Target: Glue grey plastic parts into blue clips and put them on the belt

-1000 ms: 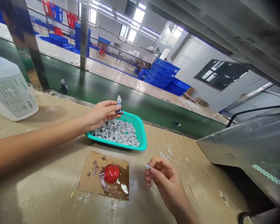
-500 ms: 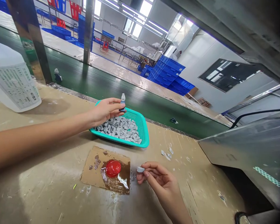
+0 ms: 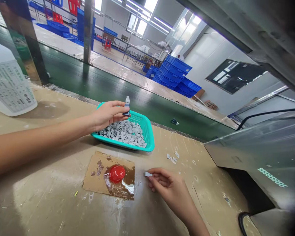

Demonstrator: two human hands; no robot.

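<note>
My left hand point(image 3: 109, 114) pinches a small blue and white piece point(image 3: 127, 105) upright over a teal basket point(image 3: 151, 137). Many small grey parts point(image 3: 127, 132) fill the basket. Lower right, my right hand point(image 3: 166, 183) holds a small light grey part point(image 3: 147, 174) between thumb and fingers. Left of that hand lies a piece of cardboard point(image 3: 92, 178), stained and wet, with a glossy red dome-shaped object point(image 3: 117, 173) on it. A few loose grey parts point(image 3: 175, 158) rest on the table to the right of the basket.
A large white jug point(image 3: 11, 82) stands at the left. Beyond the table runs a green conveyor belt point(image 3: 147, 109) with a small dark piece point(image 3: 174, 122) on it. A metal housing point(image 3: 260, 154) is at the right; blue crates point(image 3: 173, 73) are stacked farther back.
The view has shifted slightly. The dark piece on the belt has moved left, and another at the far left is now mostly out of sight. Both hands still hold their pieces.
</note>
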